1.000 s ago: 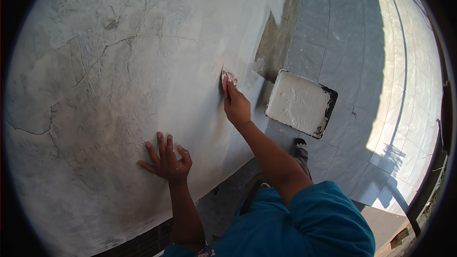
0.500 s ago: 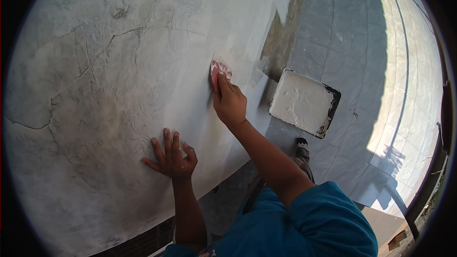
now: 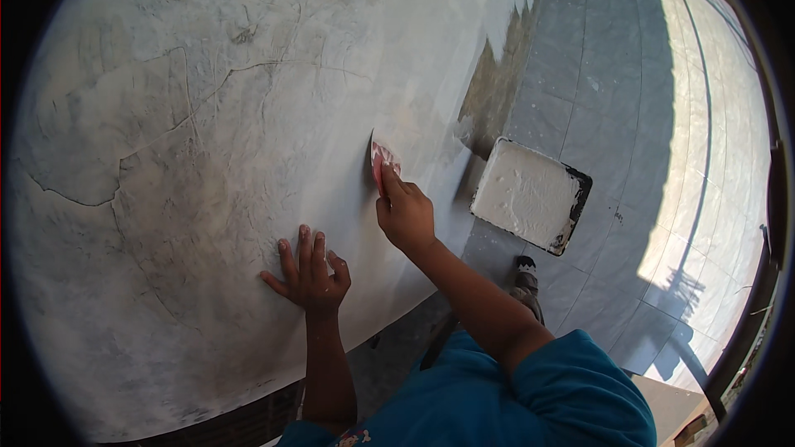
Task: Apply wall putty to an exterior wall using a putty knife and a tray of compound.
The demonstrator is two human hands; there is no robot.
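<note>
My right hand [image 3: 407, 217] grips a red putty knife [image 3: 383, 167] smeared with white, its blade set edge-on against the wall [image 3: 240, 141]. White and grey coating covers that wall patchily, and a long crack runs across its left part. Lower and to the left, my left hand [image 3: 313, 280] rests on the wall with fingers spread, holding nothing. White specks dot its fingers. To the right of my right hand, a black-rimmed square tray [image 3: 570, 217] on the floor holds white paste [image 3: 526, 190].
Grey floor tiles [image 3: 609, 99] run along the wall's foot, with a bright sunlit strip [image 3: 704, 174] farther right. A bare brownish patch [image 3: 495, 91] shows low on the wall near the tray. My foot [image 3: 525, 269] is just below the tray.
My right hand has drawn the putty knife down the picture, toward me, along the wall. My left hand stays flat on the surface. The whole view has shifted slightly.
</note>
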